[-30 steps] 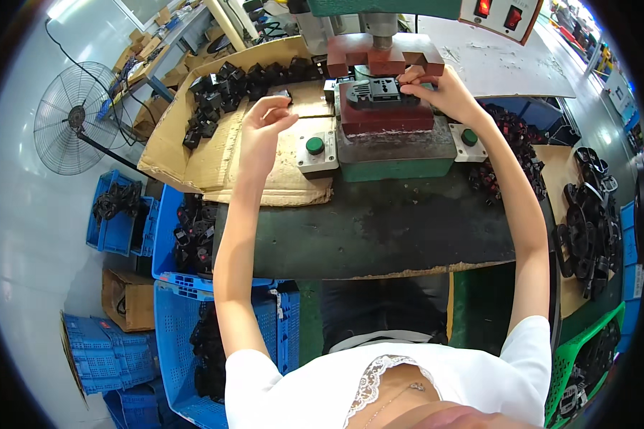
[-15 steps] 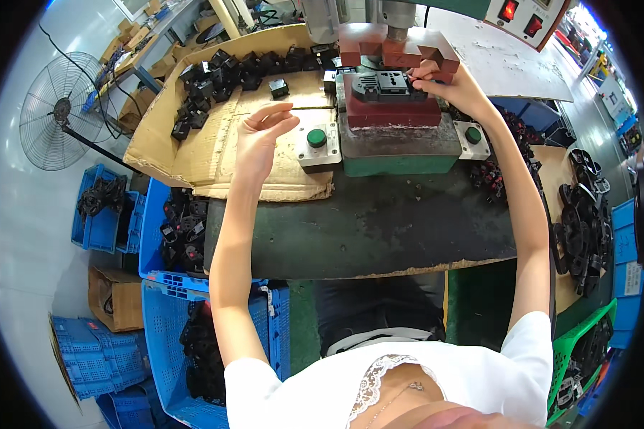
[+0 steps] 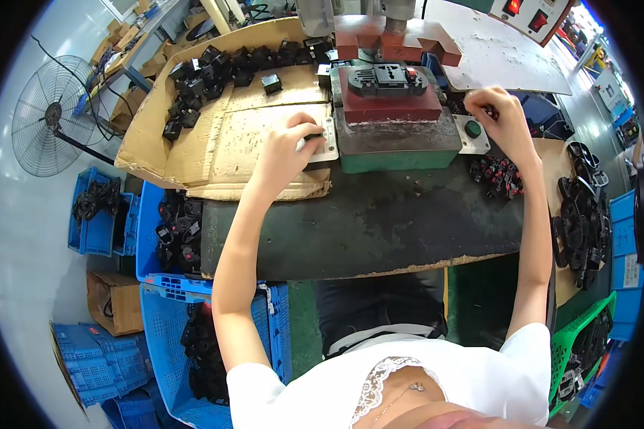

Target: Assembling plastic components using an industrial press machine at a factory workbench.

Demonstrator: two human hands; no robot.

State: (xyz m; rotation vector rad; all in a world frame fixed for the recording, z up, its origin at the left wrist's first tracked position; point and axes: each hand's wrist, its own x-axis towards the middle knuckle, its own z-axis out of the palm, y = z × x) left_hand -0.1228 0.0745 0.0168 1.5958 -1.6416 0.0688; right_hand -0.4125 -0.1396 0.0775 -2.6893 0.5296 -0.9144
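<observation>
My left hand (image 3: 285,151) is bent over the left button plate, its thumb and index finger apart on either side of the dark green button (image 3: 310,137). My right hand (image 3: 501,120) is curled just above and beside the right green button (image 3: 472,129). Small dark and reddish bits show between its fingers; whether it holds them or they lie behind is unclear. Between the hands, a black socket housing (image 3: 388,80) with a small red piece at its right end lies on the dark red block (image 3: 390,109) of a press. The reddish press head (image 3: 397,44) is raised above it.
A cardboard tray (image 3: 215,154) with several black cube-shaped parts (image 3: 207,75) lies left. Small red-and-black parts (image 3: 497,177) are piled right, near black housings (image 3: 583,214). Blue crates (image 3: 157,336) stand lower left, a green crate (image 3: 562,350) lower right. A fan (image 3: 54,114) stands far left.
My right hand has left the housing and moved right, to the right button. My left hand has come down and right onto the left button. The housing stays on the block.
</observation>
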